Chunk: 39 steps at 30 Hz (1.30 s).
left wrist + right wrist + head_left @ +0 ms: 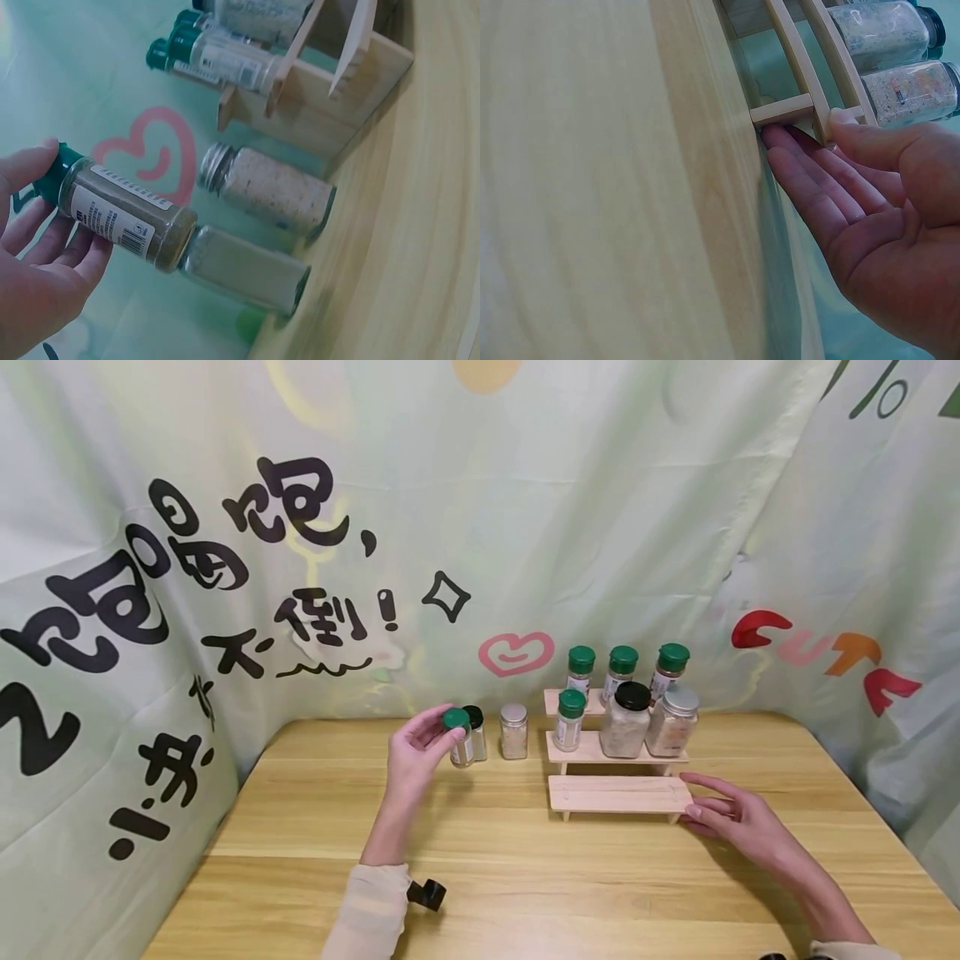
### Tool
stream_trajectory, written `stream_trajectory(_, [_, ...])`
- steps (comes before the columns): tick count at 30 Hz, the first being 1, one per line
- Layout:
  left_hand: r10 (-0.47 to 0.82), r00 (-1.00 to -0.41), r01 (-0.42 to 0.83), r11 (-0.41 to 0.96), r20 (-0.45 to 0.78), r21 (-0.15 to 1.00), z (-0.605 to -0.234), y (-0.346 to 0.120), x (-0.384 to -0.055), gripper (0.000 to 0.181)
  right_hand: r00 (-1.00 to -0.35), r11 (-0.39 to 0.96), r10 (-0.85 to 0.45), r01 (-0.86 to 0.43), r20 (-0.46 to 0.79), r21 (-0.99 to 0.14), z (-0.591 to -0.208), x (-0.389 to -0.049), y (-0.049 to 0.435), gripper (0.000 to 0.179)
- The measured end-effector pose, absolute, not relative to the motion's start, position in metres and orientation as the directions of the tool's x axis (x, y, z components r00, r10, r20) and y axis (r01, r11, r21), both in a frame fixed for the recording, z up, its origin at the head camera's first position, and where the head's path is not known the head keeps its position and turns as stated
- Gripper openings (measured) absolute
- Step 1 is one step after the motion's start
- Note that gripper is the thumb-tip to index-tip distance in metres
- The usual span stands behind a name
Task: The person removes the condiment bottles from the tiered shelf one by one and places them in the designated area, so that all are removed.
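Note:
My left hand (412,758) pinches a green-capped spice jar (124,214) by its cap, the jar off the table with a brown powder and a white label showing. Just behind it stands a black-capped glass jar (244,268), partly covered in the head view. A silver-capped jar (514,732) stands to the right of these. My right hand (746,822) holds the right end of the lowest step of a three-step wooden rack (618,795), thumb at its edge and fingers alongside and under it.
On the rack's top step are several green-capped jars (622,662). The middle step bears a green-capped jar (569,721), a large black-capped jar (626,724) and a large silver-capped jar (673,727). A printed curtain (600,527) hangs behind the wooden table (525,885).

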<state>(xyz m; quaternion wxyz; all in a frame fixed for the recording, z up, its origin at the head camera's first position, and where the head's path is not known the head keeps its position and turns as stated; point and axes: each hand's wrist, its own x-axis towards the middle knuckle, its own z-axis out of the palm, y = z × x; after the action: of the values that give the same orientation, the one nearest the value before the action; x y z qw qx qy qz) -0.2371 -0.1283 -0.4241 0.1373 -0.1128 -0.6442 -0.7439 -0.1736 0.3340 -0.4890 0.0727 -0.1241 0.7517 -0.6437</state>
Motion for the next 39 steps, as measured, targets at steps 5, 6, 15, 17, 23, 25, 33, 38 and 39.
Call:
stream_trajectory(5, [-0.120,-0.949,0.306,-0.140,0.290,0.942,-0.427,-0.138,-0.242,0.041,-0.959,0.143,-0.279,-0.089,0.046,-0.986,-0.489,-0.173,0.334,0.047])
stream_trajectory(6, [-0.131,-0.950,0.301,-0.142,0.284,0.943,-0.428,-0.140,-0.242,0.042,-0.959,0.142,-0.279,-0.089,0.046,-0.986,-0.489,-0.173,0.334,0.047])
stream_trajectory(15, [-0.188,-0.945,0.289,-0.105,0.267,0.951,-0.441,-0.153,-0.253,0.038,-0.961,0.161,-0.273,-0.099,0.053,-0.982,-0.489,-0.172,0.334,0.048])
stream_trajectory(17, [-0.188,-0.947,0.282,-0.094,0.262,0.955,-0.446,-0.156,-0.257,0.038,-0.961,0.166,-0.270,-0.102,0.054,-0.981,-0.489,-0.172,0.334,0.048])
stream_trajectory(23, [-0.205,-0.953,0.247,-0.089,0.225,0.965,-0.457,-0.163,-0.266,0.040,-0.961,0.170,-0.272,-0.099,0.050,-0.981,-0.487,-0.172,0.334,0.049])
stream_trajectory(25, [-0.209,-0.953,0.246,-0.106,0.221,0.963,-0.460,-0.166,-0.269,0.039,-0.961,0.175,-0.273,-0.098,0.047,-0.980,-0.486,-0.172,0.333,0.048])
stream_trajectory(33, [-0.200,-0.960,0.227,-0.140,0.197,0.964,-0.470,-0.174,-0.277,0.044,-0.954,0.175,-0.290,-0.135,0.080,-0.975,-0.487,-0.172,0.332,0.045])
stream_trajectory(38, [-0.196,-0.963,0.216,-0.155,0.185,0.964,-0.476,-0.176,-0.281,0.045,-0.951,0.168,-0.294,-0.147,0.093,-0.975,-0.488,-0.172,0.332,0.045])
stream_trajectory(39, [-0.195,-0.964,0.215,-0.154,0.183,0.964,-0.477,-0.176,-0.282,0.045,-0.951,0.163,-0.295,-0.145,0.092,-0.976,-0.488,-0.171,0.333,0.045])
